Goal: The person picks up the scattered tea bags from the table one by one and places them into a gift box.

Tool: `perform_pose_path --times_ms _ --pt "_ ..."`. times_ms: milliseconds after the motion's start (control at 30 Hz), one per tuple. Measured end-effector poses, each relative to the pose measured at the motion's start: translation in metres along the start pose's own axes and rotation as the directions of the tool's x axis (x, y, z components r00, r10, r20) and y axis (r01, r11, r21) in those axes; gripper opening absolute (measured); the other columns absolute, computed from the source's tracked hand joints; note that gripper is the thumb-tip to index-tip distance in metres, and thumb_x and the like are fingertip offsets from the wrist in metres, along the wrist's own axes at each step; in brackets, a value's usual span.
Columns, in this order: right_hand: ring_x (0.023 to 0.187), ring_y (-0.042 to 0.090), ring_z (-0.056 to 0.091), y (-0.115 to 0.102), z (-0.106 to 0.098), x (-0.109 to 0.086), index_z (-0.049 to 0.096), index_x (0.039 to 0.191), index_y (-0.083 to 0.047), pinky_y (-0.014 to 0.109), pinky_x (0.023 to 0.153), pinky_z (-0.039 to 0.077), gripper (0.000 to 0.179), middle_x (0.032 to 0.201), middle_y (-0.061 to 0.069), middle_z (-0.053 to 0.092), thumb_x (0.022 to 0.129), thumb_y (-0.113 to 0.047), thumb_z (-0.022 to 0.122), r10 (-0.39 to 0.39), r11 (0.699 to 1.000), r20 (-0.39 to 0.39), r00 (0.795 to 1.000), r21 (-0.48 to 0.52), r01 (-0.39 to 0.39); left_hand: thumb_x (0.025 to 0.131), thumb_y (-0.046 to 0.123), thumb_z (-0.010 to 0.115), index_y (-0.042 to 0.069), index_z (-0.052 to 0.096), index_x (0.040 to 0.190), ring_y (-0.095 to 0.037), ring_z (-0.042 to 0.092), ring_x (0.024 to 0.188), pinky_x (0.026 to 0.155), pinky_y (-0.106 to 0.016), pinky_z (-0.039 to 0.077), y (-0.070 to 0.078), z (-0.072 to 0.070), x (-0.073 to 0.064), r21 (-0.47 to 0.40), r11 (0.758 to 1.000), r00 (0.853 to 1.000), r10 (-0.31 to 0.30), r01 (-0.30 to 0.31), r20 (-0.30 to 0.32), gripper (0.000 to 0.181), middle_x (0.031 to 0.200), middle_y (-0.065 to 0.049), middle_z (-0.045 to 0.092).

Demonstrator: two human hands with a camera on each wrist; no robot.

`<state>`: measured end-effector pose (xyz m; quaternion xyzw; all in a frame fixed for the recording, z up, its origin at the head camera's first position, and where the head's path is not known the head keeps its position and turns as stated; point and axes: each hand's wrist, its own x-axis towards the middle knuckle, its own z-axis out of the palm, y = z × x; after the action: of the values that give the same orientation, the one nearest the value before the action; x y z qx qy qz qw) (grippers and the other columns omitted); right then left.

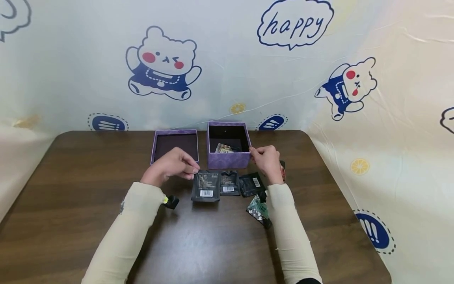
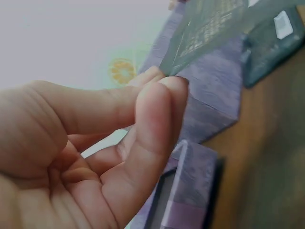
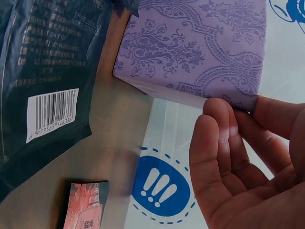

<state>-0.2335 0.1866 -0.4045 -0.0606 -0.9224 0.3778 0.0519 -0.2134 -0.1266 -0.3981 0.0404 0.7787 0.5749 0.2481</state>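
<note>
My left hand [image 1: 173,165] pinches the upper left corner of a dark packet [image 1: 206,187] between thumb and fingertips. That packet has a white barcode and small print, and it hangs in front of the purple box [image 1: 228,160]. The box stands open-topped, with a small light-coloured packet [image 1: 224,148] inside. My right hand [image 1: 267,161] grips the box at its front right corner, thumb and fingers at the edge in the right wrist view. Two more dark packets, one in the middle [image 1: 229,179] and one tilted [image 1: 250,185], lie before the box.
Left of the box lies its shallow purple lid [image 1: 155,146], inner side up. A green patterned packet [image 1: 257,207] lies by my right forearm. Beyond my right hand a red packet [image 3: 86,205] rests on the wooden table [image 1: 202,244]. A printed cloth [image 1: 227,71] hangs behind.
</note>
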Motion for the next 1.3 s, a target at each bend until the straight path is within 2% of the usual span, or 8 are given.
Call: perform_pose_path --times_ms 167,267,433,667,867,1067,1200,1300 --pt "0.065 0.022 0.055 0.002 0.000 0.000 0.077 0.071 -0.010 0.029 0.047 0.036 0.041 0.075 0.012 0.072 0.099 -0.037 0.066 -0.008 1.000 0.003 1.000 0.002 0.008 0.089 -0.009 0.071 -0.013 0.071 0.107 -0.017 0.068 0.066 0.073 -0.036 0.063 0.014 -0.004 0.002 -0.069 0.997 0.998 0.017 -0.021 -0.057 0.018 0.095 -0.020 0.070" --pt "0.064 0.022 0.055 0.003 0.000 0.000 0.077 0.072 -0.011 0.028 0.046 0.036 0.040 0.076 0.012 0.072 0.099 -0.037 0.065 -0.004 1.000 0.006 1.000 0.006 0.004 0.089 -0.006 0.073 -0.010 0.072 0.109 -0.017 0.069 0.068 0.075 -0.036 0.062 0.022 -0.003 0.005 -0.094 0.996 0.995 -0.003 -0.006 -0.100 0.020 0.100 -0.022 0.069" --pt "0.065 0.022 0.056 0.006 0.000 0.000 0.078 0.073 -0.011 0.029 0.046 0.037 0.039 0.075 0.010 0.072 0.099 -0.037 0.066 0.006 1.000 -0.002 1.000 0.014 -0.006 0.090 -0.001 0.074 -0.004 0.074 0.111 -0.020 0.071 0.073 0.084 -0.041 0.060 0.031 -0.001 0.014 -0.123 0.992 0.986 -0.043 0.023 -0.159 0.021 0.110 -0.023 0.066" --pt "0.068 0.022 0.056 0.007 0.003 0.001 0.079 0.077 -0.009 0.030 0.049 0.038 0.039 0.080 0.013 0.073 0.100 -0.037 0.065 0.005 1.000 0.006 1.000 0.027 -0.006 0.093 -0.003 0.070 -0.006 0.071 0.115 -0.021 0.071 0.079 0.088 -0.040 0.059 0.041 0.001 0.023 -0.176 0.984 0.980 -0.034 -0.001 -0.196 0.023 0.116 -0.022 0.062" --pt "0.065 0.022 0.055 0.007 0.003 0.001 0.078 0.074 -0.009 0.029 0.047 0.035 0.040 0.079 0.013 0.073 0.100 -0.037 0.065 0.000 1.000 0.014 1.000 0.023 0.000 0.095 0.001 0.069 -0.003 0.071 0.117 -0.020 0.071 0.082 0.093 -0.039 0.057 0.046 -0.001 0.029 -0.222 0.975 0.972 -0.080 0.030 -0.223 0.023 0.119 -0.020 0.058" --pt "0.065 0.022 0.056 0.005 0.001 0.002 0.079 0.076 -0.008 0.029 0.047 0.037 0.041 0.072 0.006 0.071 0.100 -0.038 0.065 -0.011 1.000 0.009 1.000 0.014 0.011 0.095 0.003 0.070 -0.003 0.071 0.117 -0.023 0.072 0.086 0.085 -0.033 0.060 0.050 -0.003 0.038 -0.237 0.971 0.966 -0.077 0.017 -0.246 0.023 0.121 -0.018 0.059" --pt "0.065 0.022 0.055 0.005 0.000 0.001 0.078 0.075 -0.009 0.029 0.048 0.037 0.042 0.076 0.010 0.072 0.100 -0.039 0.064 -0.002 1.000 0.017 1.000 0.013 0.002 0.095 0.003 0.070 -0.005 0.071 0.118 -0.023 0.073 0.088 0.079 -0.029 0.061 0.052 -0.004 0.043 -0.258 0.966 0.964 -0.074 0.006 -0.255 0.024 0.120 -0.019 0.060" --pt "0.065 0.022 0.055 0.004 0.000 0.001 0.078 0.074 -0.009 0.030 0.048 0.036 0.042 0.077 0.011 0.073 0.100 -0.040 0.064 -0.003 1.000 0.016 1.000 0.008 0.003 0.095 0.002 0.069 -0.006 0.070 0.119 -0.020 0.073 0.082 0.079 -0.030 0.061 0.054 -0.004 0.045 -0.283 0.959 0.962 -0.080 0.003 -0.261 0.025 0.121 -0.018 0.061"
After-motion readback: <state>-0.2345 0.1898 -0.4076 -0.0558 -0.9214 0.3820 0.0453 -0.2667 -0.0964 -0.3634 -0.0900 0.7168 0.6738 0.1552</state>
